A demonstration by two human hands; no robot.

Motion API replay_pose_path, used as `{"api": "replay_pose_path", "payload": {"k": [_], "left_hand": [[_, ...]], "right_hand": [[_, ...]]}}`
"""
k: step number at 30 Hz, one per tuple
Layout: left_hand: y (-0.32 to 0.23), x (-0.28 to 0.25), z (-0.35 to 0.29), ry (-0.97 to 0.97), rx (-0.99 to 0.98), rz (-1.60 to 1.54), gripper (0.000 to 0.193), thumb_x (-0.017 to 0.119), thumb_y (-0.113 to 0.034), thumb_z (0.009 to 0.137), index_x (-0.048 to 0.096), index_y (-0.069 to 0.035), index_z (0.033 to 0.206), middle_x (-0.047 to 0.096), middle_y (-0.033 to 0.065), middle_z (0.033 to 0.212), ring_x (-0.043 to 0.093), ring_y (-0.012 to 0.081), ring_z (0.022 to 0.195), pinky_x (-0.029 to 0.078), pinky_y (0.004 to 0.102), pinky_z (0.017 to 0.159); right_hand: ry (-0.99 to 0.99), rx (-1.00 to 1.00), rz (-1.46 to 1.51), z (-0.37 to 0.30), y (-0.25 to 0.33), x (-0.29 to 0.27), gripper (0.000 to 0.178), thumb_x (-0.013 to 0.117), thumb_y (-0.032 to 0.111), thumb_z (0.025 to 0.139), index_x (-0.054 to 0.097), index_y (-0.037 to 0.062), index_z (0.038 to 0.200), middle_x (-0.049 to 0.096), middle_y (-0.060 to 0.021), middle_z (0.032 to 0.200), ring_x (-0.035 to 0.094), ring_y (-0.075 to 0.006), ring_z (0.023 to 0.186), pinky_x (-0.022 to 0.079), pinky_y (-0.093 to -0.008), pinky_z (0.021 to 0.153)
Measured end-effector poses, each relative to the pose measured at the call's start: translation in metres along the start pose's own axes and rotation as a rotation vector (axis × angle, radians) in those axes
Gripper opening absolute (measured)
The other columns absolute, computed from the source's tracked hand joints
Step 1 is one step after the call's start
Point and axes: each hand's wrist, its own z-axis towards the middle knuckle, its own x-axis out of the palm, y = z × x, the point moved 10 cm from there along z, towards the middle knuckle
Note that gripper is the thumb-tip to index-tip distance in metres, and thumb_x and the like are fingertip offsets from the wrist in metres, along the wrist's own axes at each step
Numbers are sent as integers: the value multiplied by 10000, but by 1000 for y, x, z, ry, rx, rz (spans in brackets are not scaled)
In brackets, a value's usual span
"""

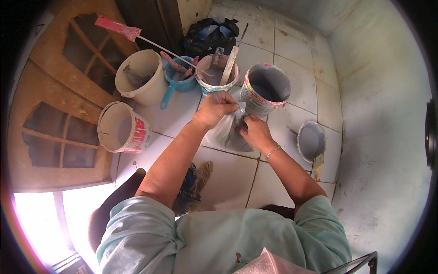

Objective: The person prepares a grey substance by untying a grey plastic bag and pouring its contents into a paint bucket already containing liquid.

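Note:
A clear plastic bag [223, 132] with pale grey contents stands on the floor in front of me. My left hand [214, 108] is closed and pinches the bag's top edge. On the bag's other side is my right hand [258, 133], its fingers bent and gripping the plastic just below the top; the fingertips are partly hidden. Just beyond the bag are a bucket [252, 101] holding grey paint and a paint-smeared bucket [205, 86] with a stirring stick [229, 65] and a metal rod in it.
To the left stand a cream bucket [153, 89], a white bucket [142, 132] and a blue dipper [169, 93]. A bowl of grey paint [311, 141] and a paintbrush [318, 166] lie near the right wall [378, 137]. Behind sits a black plastic bag [196, 43]; a wooden door [54, 91] is at left.

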Motion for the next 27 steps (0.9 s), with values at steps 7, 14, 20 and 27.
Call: {"api": "replay_pose_path", "payload": {"k": [7, 14, 20, 27], "left_hand": [[-7, -4, 1, -72, 32, 17, 118, 690, -43, 741, 600, 16, 789, 575, 31, 725, 511, 96, 661, 415, 229, 601], [-11, 7, 0, -27, 20, 21, 95, 667, 13, 747, 593, 26, 805, 604, 60, 772, 557, 114, 704, 453, 240, 654], [-17, 5, -5, -24, -9, 36, 96, 673, -4, 749, 594, 9, 803, 596, 41, 763, 552, 108, 708, 447, 244, 659], [-15, 0, -9, -1, -7, 54, 108, 681, -23, 746, 598, 0, 813, 595, 41, 768, 550, 109, 720, 433, 241, 665]], "right_hand": [[131, 47, -16, 0, 13, -4, 384, 641, 299, 764, 586, -31, 953, 603, -186, 957, 601, -337, 889, 488, -403, 771], [-167, -62, -68, -5, 24, -14, 442, 657, 374, 769, 584, -37, 914, 611, -186, 869, 612, -341, 811, 487, -404, 740], [-158, -160, 117, -8, 55, 1, 274, 594, 278, 821, 580, 25, 718, 603, -164, 726, 601, -354, 689, 464, -445, 621], [-57, -22, -22, 4, 32, -47, 405, 624, 414, 787, 612, 10, 774, 622, -174, 812, 607, -350, 762, 475, -424, 673]]}}
